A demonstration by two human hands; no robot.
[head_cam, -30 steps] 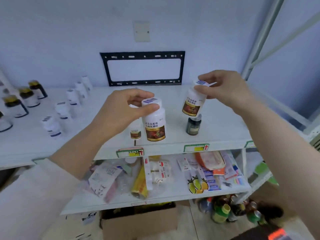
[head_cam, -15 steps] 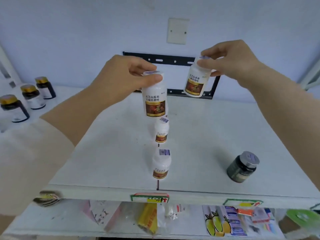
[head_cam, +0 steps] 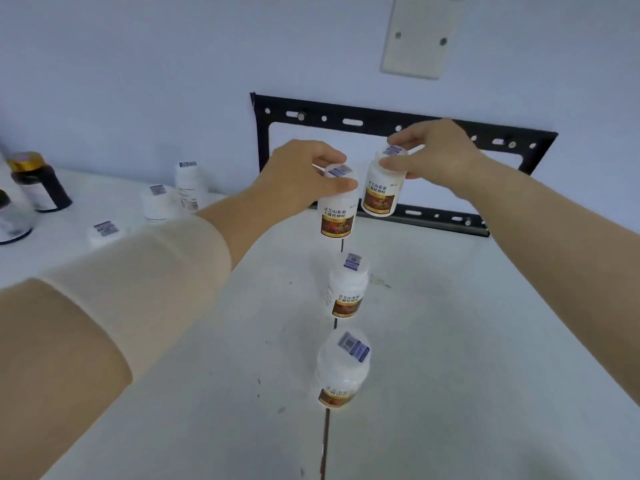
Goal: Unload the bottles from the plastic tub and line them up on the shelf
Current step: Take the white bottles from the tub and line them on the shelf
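Observation:
My left hand grips the cap of a white bottle with a red-brown label, held just above the white shelf. Right beside it, my right hand pinches the cap of a second matching bottle, farther back near the wall. Two more such bottles stand in a line along the shelf's middle seam, one behind the other. The plastic tub is out of view.
On the left shelf section stand several small white bottles and dark jars with gold lids. A black metal wall bracket runs behind the hands, with a blank wall plate above it.
The view has moved closer to the shelf. Both hands carried their bottles down and toward the back of the shelf, in line with the two standing bottles, and nearer each other.

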